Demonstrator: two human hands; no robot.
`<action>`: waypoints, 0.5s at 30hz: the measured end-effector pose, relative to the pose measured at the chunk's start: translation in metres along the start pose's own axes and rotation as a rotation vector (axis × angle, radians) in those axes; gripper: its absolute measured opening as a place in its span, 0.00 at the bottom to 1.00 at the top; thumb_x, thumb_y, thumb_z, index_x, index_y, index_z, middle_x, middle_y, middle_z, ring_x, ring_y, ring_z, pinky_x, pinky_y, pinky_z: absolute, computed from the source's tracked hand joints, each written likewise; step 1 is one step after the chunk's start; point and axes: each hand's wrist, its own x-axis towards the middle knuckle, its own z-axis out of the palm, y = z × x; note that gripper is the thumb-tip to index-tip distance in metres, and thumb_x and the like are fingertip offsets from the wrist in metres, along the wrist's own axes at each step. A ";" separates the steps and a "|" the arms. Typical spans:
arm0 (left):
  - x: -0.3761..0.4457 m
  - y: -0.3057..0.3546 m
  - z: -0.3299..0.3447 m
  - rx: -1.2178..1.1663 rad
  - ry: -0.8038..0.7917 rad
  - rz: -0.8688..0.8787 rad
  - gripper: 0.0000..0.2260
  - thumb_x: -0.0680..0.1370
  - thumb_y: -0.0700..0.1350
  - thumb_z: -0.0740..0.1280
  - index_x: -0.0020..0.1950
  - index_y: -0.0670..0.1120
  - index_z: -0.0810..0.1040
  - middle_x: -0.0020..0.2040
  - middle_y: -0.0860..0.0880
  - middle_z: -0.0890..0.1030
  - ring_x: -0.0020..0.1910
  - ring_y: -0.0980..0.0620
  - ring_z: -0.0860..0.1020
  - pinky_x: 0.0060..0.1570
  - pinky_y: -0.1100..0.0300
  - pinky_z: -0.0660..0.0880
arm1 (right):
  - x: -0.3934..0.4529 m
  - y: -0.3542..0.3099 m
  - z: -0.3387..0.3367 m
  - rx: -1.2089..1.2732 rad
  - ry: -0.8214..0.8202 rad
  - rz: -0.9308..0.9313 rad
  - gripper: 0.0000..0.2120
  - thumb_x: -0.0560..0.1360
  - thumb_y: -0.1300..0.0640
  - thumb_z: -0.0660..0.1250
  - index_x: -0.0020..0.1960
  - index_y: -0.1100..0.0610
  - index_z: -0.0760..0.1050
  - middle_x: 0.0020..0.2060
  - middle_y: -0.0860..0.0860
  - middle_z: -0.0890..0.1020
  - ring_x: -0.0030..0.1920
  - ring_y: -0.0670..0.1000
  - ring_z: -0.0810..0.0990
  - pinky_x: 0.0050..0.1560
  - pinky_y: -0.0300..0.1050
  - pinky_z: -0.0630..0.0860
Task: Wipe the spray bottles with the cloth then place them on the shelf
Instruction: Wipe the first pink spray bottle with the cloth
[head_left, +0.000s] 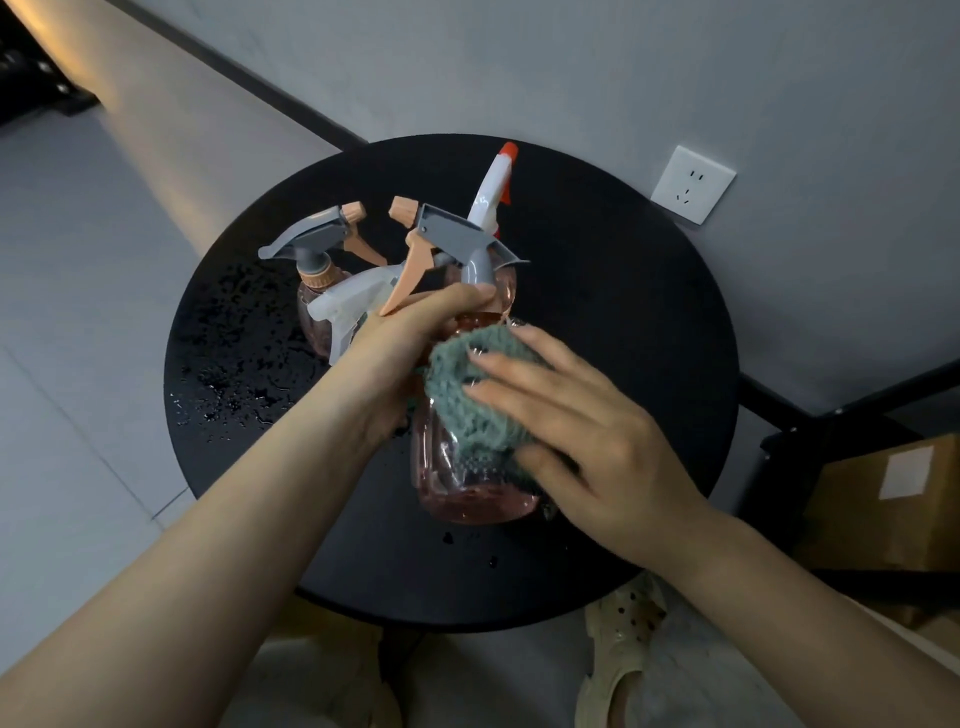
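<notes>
Bottle (467, 467) tilts nozzle away from you, base toward you, above the desk (649, 364), your left hand (395, 353) gripping its neck, right hand (587, 431) fingers flat pressing cloth (478, 395) on it.

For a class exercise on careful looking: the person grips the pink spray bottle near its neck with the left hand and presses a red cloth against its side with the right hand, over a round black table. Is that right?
Only the colour is wrong. The head view shows the cloth is grey-green, not red. The left hand grips the pink spray bottle near its neck, and the right hand presses the cloth against its side, over the round black table.
</notes>
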 end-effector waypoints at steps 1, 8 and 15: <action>0.000 0.001 0.000 -0.014 0.013 -0.005 0.23 0.66 0.51 0.74 0.56 0.40 0.80 0.50 0.40 0.83 0.45 0.45 0.81 0.50 0.52 0.77 | -0.002 -0.001 0.000 -0.059 -0.020 -0.072 0.18 0.77 0.59 0.62 0.67 0.57 0.72 0.67 0.51 0.72 0.73 0.56 0.63 0.70 0.52 0.65; 0.002 0.003 0.002 -0.073 0.147 0.040 0.09 0.70 0.48 0.73 0.45 0.44 0.81 0.36 0.47 0.83 0.31 0.52 0.80 0.33 0.63 0.76 | -0.010 -0.006 0.004 -0.315 -0.162 -0.386 0.13 0.80 0.59 0.61 0.63 0.55 0.76 0.65 0.49 0.76 0.70 0.57 0.67 0.69 0.57 0.66; -0.002 0.002 0.005 -0.012 0.157 0.041 0.15 0.68 0.51 0.75 0.50 0.44 0.82 0.48 0.41 0.84 0.45 0.45 0.82 0.50 0.53 0.78 | -0.001 -0.001 0.001 -0.081 -0.034 -0.030 0.18 0.77 0.59 0.63 0.66 0.56 0.73 0.67 0.49 0.73 0.72 0.54 0.65 0.70 0.50 0.66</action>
